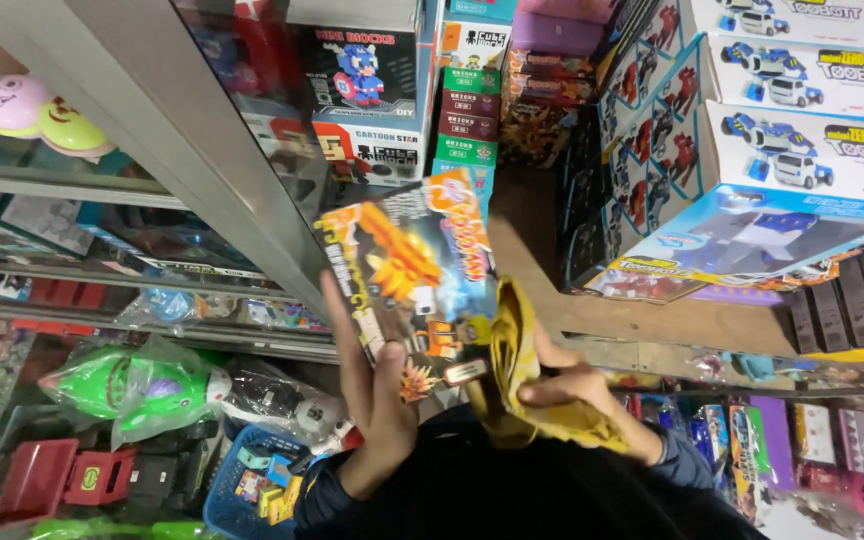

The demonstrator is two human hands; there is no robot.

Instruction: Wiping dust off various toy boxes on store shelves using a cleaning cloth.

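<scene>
My left hand (377, 385) grips a flat, colourful toy box (414, 265) with orange and yellow artwork, holding it tilted in front of me. My right hand (580, 392) is closed on a crumpled yellow cloth (514, 370), which presses against the box's right edge. Both hands are close together at the lower middle of the view, just above my dark sleeves.
A wooden shelf (652, 320) ahead carries stacked toy boxes: white robot-car boxes (802, 140) at right, small block-set boxes (467, 110) in the middle. A glass cabinet with a metal frame (202, 150) stands at left, with bagged toys and a blue basket (242, 490) below.
</scene>
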